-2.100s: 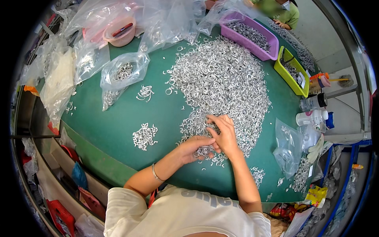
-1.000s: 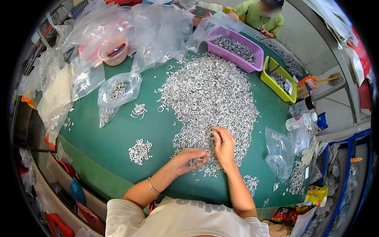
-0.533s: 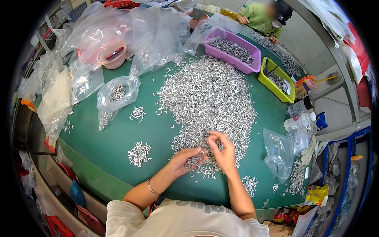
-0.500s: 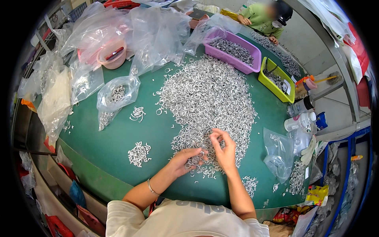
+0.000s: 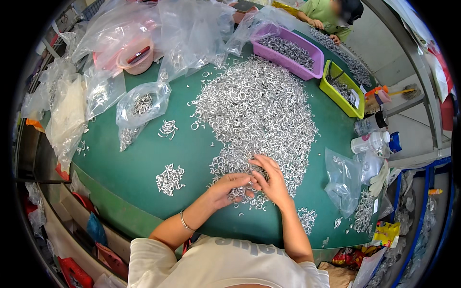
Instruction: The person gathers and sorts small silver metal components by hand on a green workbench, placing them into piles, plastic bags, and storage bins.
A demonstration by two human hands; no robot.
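Observation:
A big heap of small silver metal rings covers the middle of the green table. My left hand and my right hand meet at the heap's near edge, fingers curled around a few rings between them. A small separate cluster of rings lies to the left of my left hand, and another little cluster sits farther back.
Clear plastic bags, some holding rings, crowd the back left. A pink bowl, a purple bin and a yellow-green bin stand at the back. Bottles and bagged rings are at right. Another person works beyond.
My hands have stayed at the heap's near edge, fingers shifting slightly as they handle rings. The view has tilted a little; the person at the back has moved slightly.

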